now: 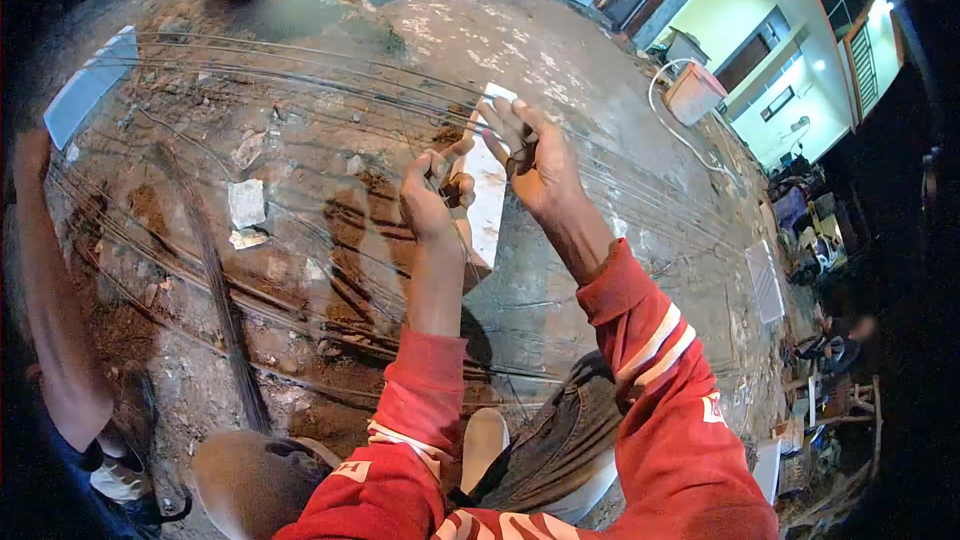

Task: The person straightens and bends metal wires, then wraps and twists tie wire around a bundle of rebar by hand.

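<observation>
Rods pass over a block at centre. A bucket sits at two o'clock, a stone at nine.

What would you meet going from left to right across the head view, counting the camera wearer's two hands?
White slab → pale broken chunk → left hand → right hand → pinkish bucket → pale ridged panel.

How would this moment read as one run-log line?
left hand: curled near rods; right hand: curled near rods; grips: unclear; pale block: below hands
</observation>
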`<control>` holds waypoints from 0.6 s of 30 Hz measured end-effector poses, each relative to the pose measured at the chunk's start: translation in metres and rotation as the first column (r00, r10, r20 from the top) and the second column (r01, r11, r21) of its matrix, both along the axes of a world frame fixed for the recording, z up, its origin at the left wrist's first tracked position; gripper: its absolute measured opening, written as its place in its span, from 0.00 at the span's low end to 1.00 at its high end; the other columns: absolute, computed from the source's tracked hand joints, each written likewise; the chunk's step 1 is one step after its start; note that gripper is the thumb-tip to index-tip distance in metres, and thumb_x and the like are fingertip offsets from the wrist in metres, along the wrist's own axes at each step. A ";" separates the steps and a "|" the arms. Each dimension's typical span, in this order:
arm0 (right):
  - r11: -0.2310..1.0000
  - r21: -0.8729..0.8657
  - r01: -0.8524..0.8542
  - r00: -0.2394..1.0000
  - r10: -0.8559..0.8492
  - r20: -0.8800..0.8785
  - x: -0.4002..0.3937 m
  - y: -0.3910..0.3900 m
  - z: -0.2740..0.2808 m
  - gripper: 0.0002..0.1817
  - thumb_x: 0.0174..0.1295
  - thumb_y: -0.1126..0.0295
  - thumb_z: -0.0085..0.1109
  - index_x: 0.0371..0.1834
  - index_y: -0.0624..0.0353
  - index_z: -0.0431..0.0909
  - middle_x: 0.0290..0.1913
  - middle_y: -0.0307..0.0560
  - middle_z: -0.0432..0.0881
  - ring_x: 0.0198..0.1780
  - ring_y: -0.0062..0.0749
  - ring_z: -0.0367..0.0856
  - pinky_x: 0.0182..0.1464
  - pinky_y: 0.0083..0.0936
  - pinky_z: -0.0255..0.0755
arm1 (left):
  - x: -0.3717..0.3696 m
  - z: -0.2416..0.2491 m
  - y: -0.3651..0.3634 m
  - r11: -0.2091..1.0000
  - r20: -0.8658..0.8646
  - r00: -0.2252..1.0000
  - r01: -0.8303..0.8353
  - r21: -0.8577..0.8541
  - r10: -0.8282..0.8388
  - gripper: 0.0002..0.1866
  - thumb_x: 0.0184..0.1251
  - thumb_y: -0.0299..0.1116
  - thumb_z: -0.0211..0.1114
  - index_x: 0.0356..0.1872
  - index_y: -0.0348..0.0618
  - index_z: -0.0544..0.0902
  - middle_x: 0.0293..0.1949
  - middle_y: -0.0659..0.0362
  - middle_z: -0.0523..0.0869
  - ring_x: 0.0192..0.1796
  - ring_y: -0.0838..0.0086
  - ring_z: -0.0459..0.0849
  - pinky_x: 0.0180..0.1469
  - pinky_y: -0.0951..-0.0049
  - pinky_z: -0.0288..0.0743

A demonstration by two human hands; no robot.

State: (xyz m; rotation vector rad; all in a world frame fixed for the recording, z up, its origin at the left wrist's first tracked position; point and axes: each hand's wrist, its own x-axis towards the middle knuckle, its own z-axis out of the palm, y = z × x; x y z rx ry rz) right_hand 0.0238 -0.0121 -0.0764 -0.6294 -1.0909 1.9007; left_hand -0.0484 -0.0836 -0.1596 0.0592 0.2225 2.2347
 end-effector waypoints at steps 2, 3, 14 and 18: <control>1.000 0.008 0.012 1.000 -0.012 0.014 -0.001 -0.003 0.001 0.10 0.67 0.72 0.55 0.48 0.60 0.71 0.49 0.48 0.82 0.56 0.38 0.81 0.56 0.32 0.73 | 0.001 0.001 0.001 1.000 0.022 0.999 -0.031 -0.007 0.031 0.12 0.67 0.39 0.51 0.25 0.48 0.66 0.41 0.48 0.85 0.26 0.74 0.71 0.27 0.81 0.69; 1.000 0.008 0.011 1.000 -0.011 0.012 -0.001 -0.003 0.001 0.10 0.67 0.71 0.55 0.49 0.60 0.71 0.51 0.49 0.82 0.56 0.38 0.81 0.56 0.31 0.73 | 0.001 0.001 0.001 0.999 0.020 0.999 -0.032 -0.007 0.032 0.12 0.67 0.39 0.51 0.25 0.48 0.66 0.41 0.48 0.85 0.26 0.74 0.71 0.27 0.81 0.69; 1.000 -0.003 -0.008 1.000 0.008 -0.005 -0.002 0.000 -0.002 0.11 0.66 0.72 0.55 0.50 0.60 0.72 0.54 0.51 0.81 0.57 0.39 0.81 0.59 0.33 0.71 | -0.001 -0.001 -0.001 1.000 -0.001 1.000 -0.007 -0.019 0.007 0.12 0.68 0.39 0.51 0.25 0.49 0.66 0.42 0.49 0.85 0.22 0.74 0.70 0.23 0.79 0.65; 1.000 -0.017 -0.003 1.000 0.003 0.008 -0.003 -0.002 -0.001 0.10 0.66 0.72 0.55 0.49 0.60 0.72 0.54 0.49 0.82 0.57 0.39 0.81 0.60 0.34 0.69 | -0.001 -0.001 0.000 0.998 0.053 0.999 -0.007 -0.054 0.010 0.11 0.68 0.38 0.51 0.25 0.49 0.67 0.41 0.50 0.85 0.22 0.74 0.70 0.23 0.79 0.66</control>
